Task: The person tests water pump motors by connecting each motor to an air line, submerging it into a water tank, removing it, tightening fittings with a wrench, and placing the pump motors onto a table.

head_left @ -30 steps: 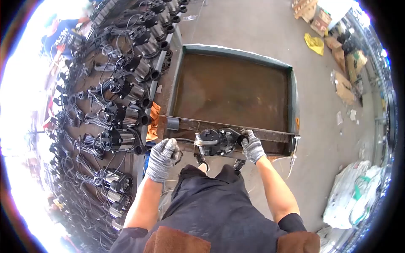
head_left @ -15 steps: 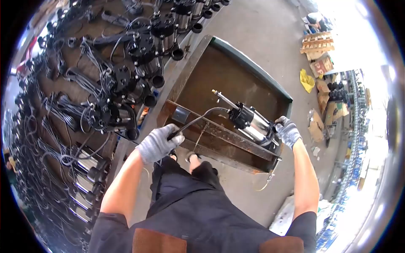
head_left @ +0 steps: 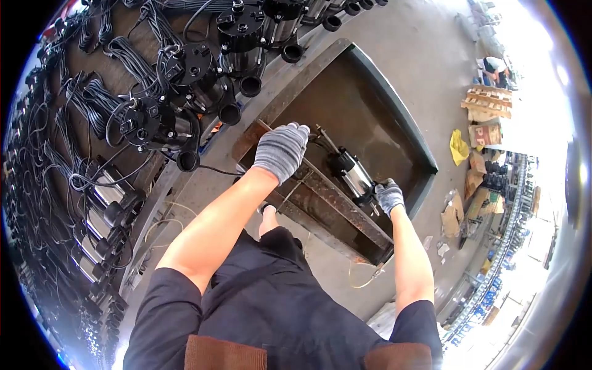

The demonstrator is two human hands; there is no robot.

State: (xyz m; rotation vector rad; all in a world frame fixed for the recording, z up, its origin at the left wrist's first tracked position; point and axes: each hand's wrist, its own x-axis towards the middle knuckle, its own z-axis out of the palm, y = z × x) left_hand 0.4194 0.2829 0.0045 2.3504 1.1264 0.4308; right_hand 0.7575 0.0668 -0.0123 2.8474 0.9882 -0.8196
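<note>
My left hand [head_left: 282, 151], in a grey knit glove, is closed above the near side of a water-filled metal tank [head_left: 394, 102]. A black cable [head_left: 319, 143] runs from beside its fingers to a pump [head_left: 357, 179] with a black head and shiny steel body. The pump lies tilted in the tank, partly over the water, with a thin rod or pipe fitting rising from its head. My right hand [head_left: 390, 196], gloved too, grips the pump's far end at the right; its fingertips are partly hidden.
A rusty crossbar [head_left: 339, 200] spans the tank's near side. Several similar pumps [head_left: 197, 71] with coiled cables crowd the bench at left. Cardboard [head_left: 453, 213], a yellow bag [head_left: 458, 147] and wooden pallets [head_left: 488, 100] lie at right. A person [head_left: 495, 69] bends in the background.
My left hand has moved up and forward with the cable, over the tank. The pump has gone lower and deeper into the tank, my right hand staying on its end. The view has shifted.
</note>
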